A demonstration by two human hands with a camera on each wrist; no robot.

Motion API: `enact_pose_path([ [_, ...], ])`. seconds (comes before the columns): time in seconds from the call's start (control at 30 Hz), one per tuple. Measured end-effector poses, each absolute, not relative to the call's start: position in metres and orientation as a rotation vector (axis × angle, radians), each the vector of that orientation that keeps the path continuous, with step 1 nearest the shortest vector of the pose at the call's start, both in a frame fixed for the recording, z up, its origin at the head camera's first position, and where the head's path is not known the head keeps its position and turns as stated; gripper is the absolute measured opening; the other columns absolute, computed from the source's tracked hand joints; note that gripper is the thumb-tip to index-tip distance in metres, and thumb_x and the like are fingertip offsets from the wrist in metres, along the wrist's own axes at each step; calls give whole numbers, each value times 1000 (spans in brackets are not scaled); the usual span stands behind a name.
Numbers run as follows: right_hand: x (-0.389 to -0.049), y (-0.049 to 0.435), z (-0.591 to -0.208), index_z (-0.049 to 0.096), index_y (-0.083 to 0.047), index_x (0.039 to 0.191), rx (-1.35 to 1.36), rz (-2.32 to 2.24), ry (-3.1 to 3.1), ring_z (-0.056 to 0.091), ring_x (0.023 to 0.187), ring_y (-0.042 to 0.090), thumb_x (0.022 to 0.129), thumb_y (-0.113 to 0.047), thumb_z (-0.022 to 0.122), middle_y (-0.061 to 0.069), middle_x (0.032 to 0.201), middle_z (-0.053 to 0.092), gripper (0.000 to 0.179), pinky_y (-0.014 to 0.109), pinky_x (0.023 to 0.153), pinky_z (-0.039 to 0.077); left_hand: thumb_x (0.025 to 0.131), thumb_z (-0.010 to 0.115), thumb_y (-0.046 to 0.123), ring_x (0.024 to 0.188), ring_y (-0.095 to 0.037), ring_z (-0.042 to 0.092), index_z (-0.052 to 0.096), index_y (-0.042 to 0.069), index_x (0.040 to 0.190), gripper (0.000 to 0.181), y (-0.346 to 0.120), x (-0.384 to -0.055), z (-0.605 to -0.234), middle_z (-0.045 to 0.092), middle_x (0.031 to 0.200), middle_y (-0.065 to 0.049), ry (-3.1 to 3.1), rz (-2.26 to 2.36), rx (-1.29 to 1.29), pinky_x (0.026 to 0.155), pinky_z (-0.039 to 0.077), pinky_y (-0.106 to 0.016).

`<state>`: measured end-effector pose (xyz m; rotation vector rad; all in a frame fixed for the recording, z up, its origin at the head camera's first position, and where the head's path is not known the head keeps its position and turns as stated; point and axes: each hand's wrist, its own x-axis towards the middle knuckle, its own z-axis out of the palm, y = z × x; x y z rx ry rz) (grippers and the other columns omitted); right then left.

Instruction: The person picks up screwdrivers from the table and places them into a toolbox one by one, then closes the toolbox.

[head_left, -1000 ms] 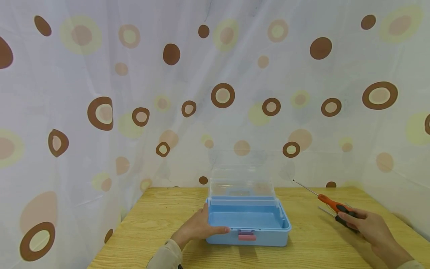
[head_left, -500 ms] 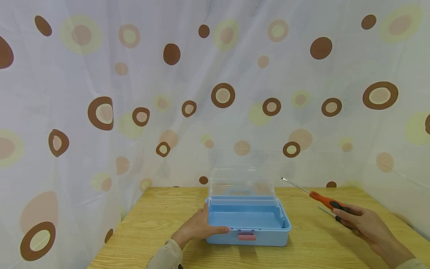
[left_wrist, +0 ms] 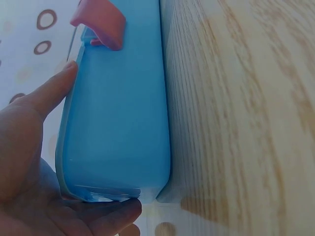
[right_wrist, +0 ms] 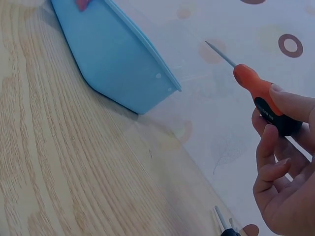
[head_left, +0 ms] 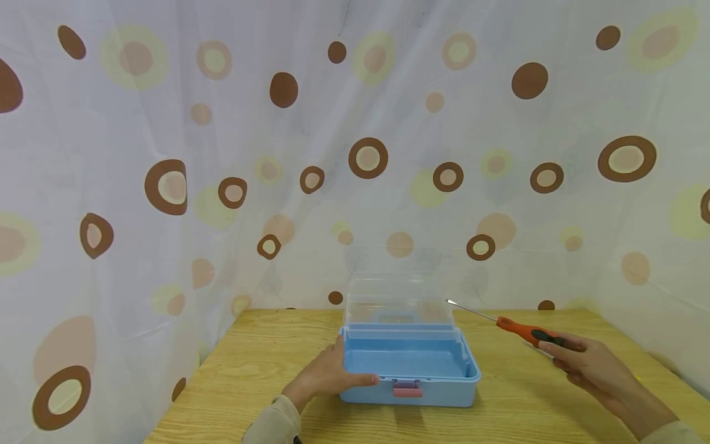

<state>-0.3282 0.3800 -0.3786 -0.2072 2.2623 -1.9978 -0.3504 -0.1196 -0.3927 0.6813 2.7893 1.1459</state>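
A light blue plastic toolbox [head_left: 449, 392] stands on the table, its clear lid [head_left: 399, 296] raised at the back and its tray bare inside. My left hand [head_left: 324, 375] holds the box's front left corner. The thumb lies along the front rim, left of the pink latch [left_wrist: 106, 22], while the other fingers wrap the left side. My right hand [head_left: 601, 370] grips an orange and black screwdriver [head_left: 521, 328] by its handle, raised to the right of the box. Its flat tip points up and left, overlapping the lid's right edge in the head view.
Another screwdriver [head_left: 537, 349] lies on the wooden table [head_left: 249, 370], mostly hidden behind my right hand. Its black handle [right_wrist: 229, 232] shows low in the right wrist view, with thin shafts beside it. A curtain [head_left: 388, 111] with brown circles hangs behind the table.
My right hand has carried the orange screwdriver leftward, closer to the box, away from the other screwdriver on the table. My left hand and the box have stayed put.
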Motion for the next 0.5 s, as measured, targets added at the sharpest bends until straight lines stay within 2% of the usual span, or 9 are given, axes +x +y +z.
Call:
enact_pose_path([
  [0.13, -330, 373, -376, 74, -28, 118, -174, -1960, 2308, 51, 79, 13, 106, -24, 63, 1, 103, 52, 17, 24, 61, 44, 83, 81, 59, 138, -48, 44, 10, -11, 160, 125, -120, -349, -392, 36, 156, -33, 2806, 1113, 644, 107, 40, -64],
  [0.3, -332, 368, -377, 71, -21, 128, -183, -1938, 2326, 55, 86, 15, 106, -24, 63, 0, 109, 53, 23, 24, 63, 47, 84, 82, 57, 137, -47, 45, 11, -8, 160, 123, -121, -350, -392, 38, 156, -31, 2792, 1141, 684, 106, 41, -64],
  [0.5, -334, 363, -376, 72, -33, 120, -249, -1928, 2296, 55, 91, 15, 108, -22, 60, 1, 110, 53, 21, 24, 64, 47, 83, 81, 58, 135, -45, 48, 13, -7, 161, 122, -121, -352, -394, 41, 154, -29, 2766, 1173, 703, 105, 43, -63],
])
